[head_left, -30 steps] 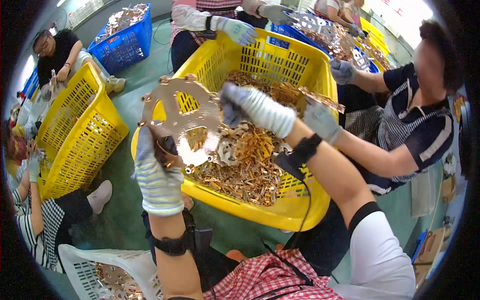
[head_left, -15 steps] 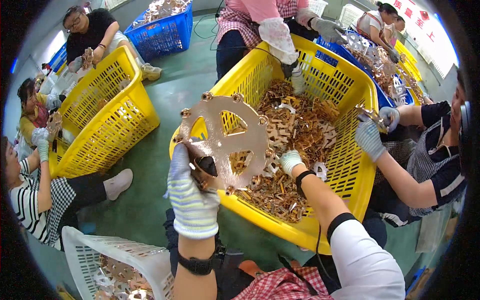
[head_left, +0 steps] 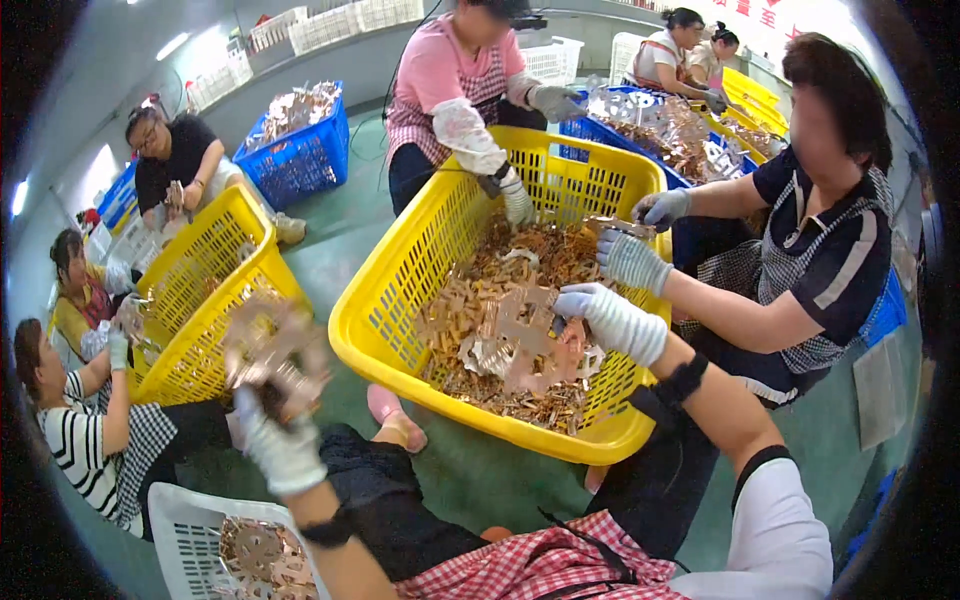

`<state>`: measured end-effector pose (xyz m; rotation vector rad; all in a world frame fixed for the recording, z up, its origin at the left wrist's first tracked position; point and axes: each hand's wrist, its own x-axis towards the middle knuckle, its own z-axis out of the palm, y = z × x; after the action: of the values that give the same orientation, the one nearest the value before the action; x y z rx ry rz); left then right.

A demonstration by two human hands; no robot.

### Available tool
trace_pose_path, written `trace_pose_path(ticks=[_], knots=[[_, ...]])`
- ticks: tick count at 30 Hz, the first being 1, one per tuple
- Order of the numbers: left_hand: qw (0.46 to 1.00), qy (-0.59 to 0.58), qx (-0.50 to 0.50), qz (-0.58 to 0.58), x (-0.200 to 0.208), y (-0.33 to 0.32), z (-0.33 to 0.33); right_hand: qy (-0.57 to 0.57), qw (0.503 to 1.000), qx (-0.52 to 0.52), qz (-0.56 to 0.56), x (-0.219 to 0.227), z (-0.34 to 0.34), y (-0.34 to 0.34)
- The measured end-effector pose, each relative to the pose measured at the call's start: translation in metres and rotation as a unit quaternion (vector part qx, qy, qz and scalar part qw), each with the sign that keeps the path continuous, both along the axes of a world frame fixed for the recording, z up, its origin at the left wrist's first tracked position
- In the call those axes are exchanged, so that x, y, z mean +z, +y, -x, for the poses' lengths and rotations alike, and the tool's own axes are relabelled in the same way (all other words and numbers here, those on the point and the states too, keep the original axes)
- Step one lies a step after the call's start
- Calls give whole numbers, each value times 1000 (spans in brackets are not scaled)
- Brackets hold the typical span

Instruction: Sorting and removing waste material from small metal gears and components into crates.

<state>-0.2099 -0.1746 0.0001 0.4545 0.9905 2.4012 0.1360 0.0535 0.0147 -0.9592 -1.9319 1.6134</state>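
Green workshop floor runs under several crates. Motion-blurred, the flat round coppery metal casting [head_left: 275, 350] is clamped in the gloved left hand [head_left: 280, 445], lifted above the white plastic crate [head_left: 175, 520], likely for stacking. Right hand [head_left: 610, 320] closes on a similar piece [head_left: 520, 335] amid scrap near the yellow plastic basket's [head_left: 400, 270] right rim.

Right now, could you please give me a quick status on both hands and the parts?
Left hand shut on blurred round metal casting. Right hand reaching onto castings in yellow basket. Co-workers' gloved hands share the basket.
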Motion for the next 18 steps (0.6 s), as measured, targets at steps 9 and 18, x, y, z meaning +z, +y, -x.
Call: trace_pose_path(ticks=[9, 18], knots=[[914, -74, 396, 55, -26, -242, -53, 129, 968, 83, -199, -15, -35, -17], [981, -129, -143, -14, -60, -94, -49, 101, 992, 80, -4, -22, -31, -15]])
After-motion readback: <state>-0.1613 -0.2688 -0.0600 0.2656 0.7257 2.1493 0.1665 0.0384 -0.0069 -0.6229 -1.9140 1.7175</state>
